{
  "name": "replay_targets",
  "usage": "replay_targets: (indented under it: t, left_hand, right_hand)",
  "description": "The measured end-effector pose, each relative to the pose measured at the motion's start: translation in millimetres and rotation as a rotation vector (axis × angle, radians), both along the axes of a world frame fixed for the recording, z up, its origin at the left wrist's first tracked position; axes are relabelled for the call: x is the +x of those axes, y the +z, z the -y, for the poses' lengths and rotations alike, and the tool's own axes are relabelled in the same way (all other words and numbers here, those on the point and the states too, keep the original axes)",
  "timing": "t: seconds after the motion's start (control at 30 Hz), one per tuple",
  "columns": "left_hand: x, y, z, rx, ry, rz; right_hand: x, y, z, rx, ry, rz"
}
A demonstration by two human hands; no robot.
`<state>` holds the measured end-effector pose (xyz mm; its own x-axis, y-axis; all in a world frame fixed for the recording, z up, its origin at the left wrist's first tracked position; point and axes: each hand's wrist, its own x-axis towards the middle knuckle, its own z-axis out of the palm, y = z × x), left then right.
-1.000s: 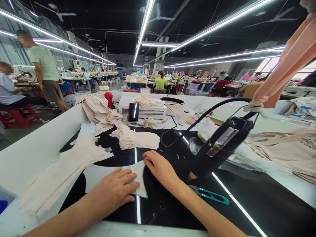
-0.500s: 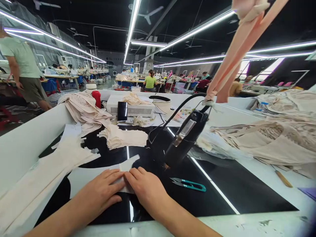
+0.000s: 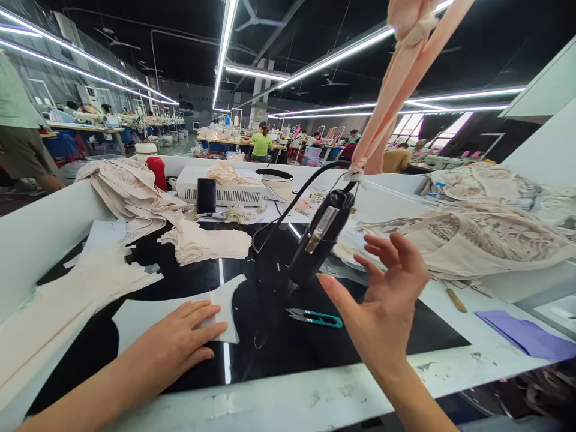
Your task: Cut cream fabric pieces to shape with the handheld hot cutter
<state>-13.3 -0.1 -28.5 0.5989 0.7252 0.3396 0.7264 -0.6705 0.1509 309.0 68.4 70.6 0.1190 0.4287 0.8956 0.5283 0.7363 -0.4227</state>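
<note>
My left hand lies flat with fingers stretched over a white pattern-shaped piece and a small cream fabric piece at its right end. Both rest on the black glossy board. My right hand is raised, fingers apart and holding nothing, just right of a black handheld tool. That tool has a cable and a narrow tip, and hangs tilted from a knotted pink cloth strip. Teal thread snips lie on the board below it.
A stack of cream pieces sits behind my left hand. Long cream fabric lies at left, with heaped garments at right. A phone leans on a white box. A wooden-handled tool and purple cloth lie at right.
My right hand has left the fabric and moved up and right, opening beside the hanging tool. My left hand stays on the pieces. The whole view has shifted to the right.
</note>
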Motion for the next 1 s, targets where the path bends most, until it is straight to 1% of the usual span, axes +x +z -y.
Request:
replay_targets:
  t: [0.07,0.1,0.17,0.23,0.33,0.43,0.57,0.73,0.8,0.9,1.0]
  left_hand:
    - [5,10.5,2,-0.046,0.006,-0.054]
    - [6,16.1,2,-0.069,0.008,-0.075]
    - [8,26.6,2,-0.097,0.004,-0.099]
    - [8,34.6,2,-0.112,-0.013,-0.112]
    - [7,40.8,1,-0.107,-0.037,-0.106]
    - [11,43.0,1,-0.083,-0.055,-0.061]
    - [24,44.9,-1,-0.076,-0.065,0.021]
    - [38,43.2,-6,-0.035,-0.083,-0.012]
    - [39,41.0,-8,-0.016,-0.092,-0.020]
    - [40,38.5,-9,0.005,-0.107,0.029]
    - [40,38.6,-9,-0.015,-0.105,0.107]
  right_hand:
    - [-3,-0.6,-13,-0.211,0.175,-0.091]
    - [-6,0.3,-19,-0.281,0.258,-0.129]
    - [-13,4.5,-27,-0.363,0.401,-0.214]
    - [-22,10.1,-31,-0.415,0.481,-0.303]
    - [-33,15.9,-33,-0.451,0.529,-0.373]
    - [-40,16.5,-31,-0.457,0.610,-0.335]
    - [-48,15.9,-20,-0.497,0.763,-0.289]
    - [-61,14.5,-3,-0.560,0.895,-0.289]
    - [-66,11.8,2,-0.561,0.956,-0.322]
    - [-75,6.2,9,-0.554,1.045,-0.392]
    - [-85,0.1,17,-0.535,1.067,-0.479]
